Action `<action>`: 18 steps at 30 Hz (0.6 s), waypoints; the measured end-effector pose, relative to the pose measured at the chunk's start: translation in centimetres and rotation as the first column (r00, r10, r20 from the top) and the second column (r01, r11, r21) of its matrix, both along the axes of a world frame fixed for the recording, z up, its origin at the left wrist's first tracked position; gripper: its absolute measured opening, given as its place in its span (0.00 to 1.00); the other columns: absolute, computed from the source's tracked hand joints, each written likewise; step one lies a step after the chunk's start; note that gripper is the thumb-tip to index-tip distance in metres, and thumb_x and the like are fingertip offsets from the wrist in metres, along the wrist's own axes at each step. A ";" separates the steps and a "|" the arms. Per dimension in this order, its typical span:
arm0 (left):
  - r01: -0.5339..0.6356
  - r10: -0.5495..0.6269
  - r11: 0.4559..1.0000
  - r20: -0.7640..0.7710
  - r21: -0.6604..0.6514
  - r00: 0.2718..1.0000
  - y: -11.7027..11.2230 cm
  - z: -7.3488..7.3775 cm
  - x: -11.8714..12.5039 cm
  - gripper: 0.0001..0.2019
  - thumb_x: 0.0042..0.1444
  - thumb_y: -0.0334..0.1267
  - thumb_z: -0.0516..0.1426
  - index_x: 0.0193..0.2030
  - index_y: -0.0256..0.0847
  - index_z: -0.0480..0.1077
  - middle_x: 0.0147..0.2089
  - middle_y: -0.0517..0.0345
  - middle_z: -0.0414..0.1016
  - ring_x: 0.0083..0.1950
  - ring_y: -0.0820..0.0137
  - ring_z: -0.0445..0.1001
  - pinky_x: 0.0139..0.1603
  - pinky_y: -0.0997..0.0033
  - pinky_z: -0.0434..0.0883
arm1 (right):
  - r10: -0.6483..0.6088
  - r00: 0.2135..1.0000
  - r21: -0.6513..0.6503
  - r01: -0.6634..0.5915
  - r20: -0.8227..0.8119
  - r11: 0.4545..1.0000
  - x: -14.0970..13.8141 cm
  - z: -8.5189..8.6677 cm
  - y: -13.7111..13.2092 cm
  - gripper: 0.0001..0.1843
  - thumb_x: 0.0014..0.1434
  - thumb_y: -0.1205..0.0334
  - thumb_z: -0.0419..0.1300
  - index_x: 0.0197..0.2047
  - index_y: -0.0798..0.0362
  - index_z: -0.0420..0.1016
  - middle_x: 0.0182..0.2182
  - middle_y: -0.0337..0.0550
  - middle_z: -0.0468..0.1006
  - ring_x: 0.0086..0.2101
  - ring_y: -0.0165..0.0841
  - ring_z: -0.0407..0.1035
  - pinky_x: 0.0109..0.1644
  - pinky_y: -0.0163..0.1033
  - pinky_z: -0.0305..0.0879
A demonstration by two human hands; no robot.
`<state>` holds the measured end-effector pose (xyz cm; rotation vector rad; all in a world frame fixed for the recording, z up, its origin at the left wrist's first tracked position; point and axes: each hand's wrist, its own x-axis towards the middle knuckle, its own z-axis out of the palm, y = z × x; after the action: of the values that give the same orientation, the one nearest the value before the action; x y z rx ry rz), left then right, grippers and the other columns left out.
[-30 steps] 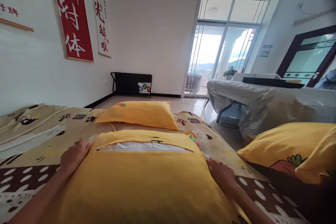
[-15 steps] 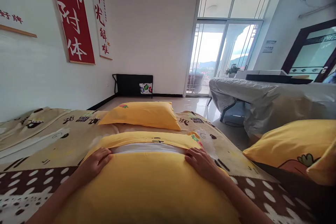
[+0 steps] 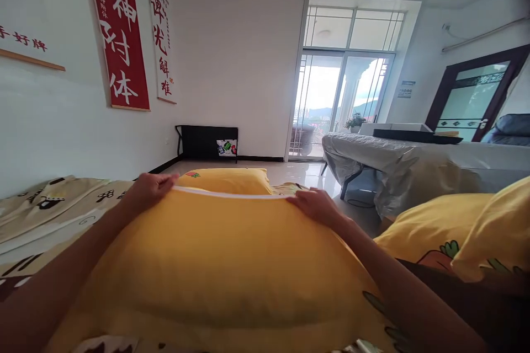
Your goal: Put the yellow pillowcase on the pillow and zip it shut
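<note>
A yellow pillow (image 3: pixel 232 259) fills the space in front of me, its far side raised off the bed. My left hand (image 3: pixel 155 187) is closed on the far left part of its upper edge. On the right of that same edge, my right hand (image 3: pixel 317 204) grips the cloth with bent fingers. A thin strip of white inner pillow (image 3: pixel 232 195) shows along the edge between the hands. Just beyond lies a second yellow pillow (image 3: pixel 232 179) with a small carrot print, partly hidden behind the raised one.
The patterned blanket (image 3: pixel 53 204) spreads to the left. More yellow pillows (image 3: pixel 439 220) with carrot prints lie at the right. Past them stands a plastic-covered table (image 3: pixel 397 154). A black folded panel (image 3: pixel 202 143) leans on the far wall, left of a glass sliding door (image 3: pixel 318 99).
Both hands have gone up with the far edge of the pillow, tilting it towards me. The white opening has narrowed to a thin strip, and the view has tipped upward.
</note>
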<state>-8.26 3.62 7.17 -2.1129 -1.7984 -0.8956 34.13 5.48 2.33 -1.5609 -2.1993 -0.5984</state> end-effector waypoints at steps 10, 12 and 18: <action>-0.207 0.201 0.978 -0.227 -0.004 0.953 3.0 -1.8 -1.5 0.29 0.62 0.52 0.36 0.50 0.39 0.70 0.33 0.48 0.76 0.37 0.59 0.74 0.33 0.69 0.60 | -0.165 0.982 -0.001 0.165 0.091 0.986 -3.1 1.3 0.1 0.28 0.67 0.45 0.39 0.43 0.53 0.74 0.31 0.49 0.79 0.35 0.39 0.72 0.37 0.38 0.54; -0.237 0.229 0.971 -0.315 0.014 0.921 2.8 -1.8 -1.3 0.31 0.62 0.52 0.34 0.45 0.37 0.73 0.34 0.45 0.76 0.38 0.58 0.75 0.34 0.67 0.61 | -0.159 0.975 0.058 0.152 0.156 0.987 -2.6 1.9 0.4 0.28 0.67 0.45 0.39 0.50 0.56 0.70 0.30 0.51 0.78 0.35 0.39 0.72 0.38 0.39 0.55; -0.201 0.156 0.979 -0.487 -0.040 0.859 2.3 -2.9 0.2 0.37 0.62 0.56 0.32 0.23 0.36 0.72 0.31 0.42 0.75 0.37 0.55 0.74 0.36 0.63 0.62 | -0.084 0.942 0.042 0.074 0.325 0.996 -1.6 0.4 0.3 0.33 0.69 0.50 0.37 0.33 0.58 0.78 0.29 0.52 0.79 0.32 0.36 0.72 0.44 0.42 0.55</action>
<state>-8.05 5.88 4.26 -1.9471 -1.7432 -0.2088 32.55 5.82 2.75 -1.6391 -2.3559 -0.9721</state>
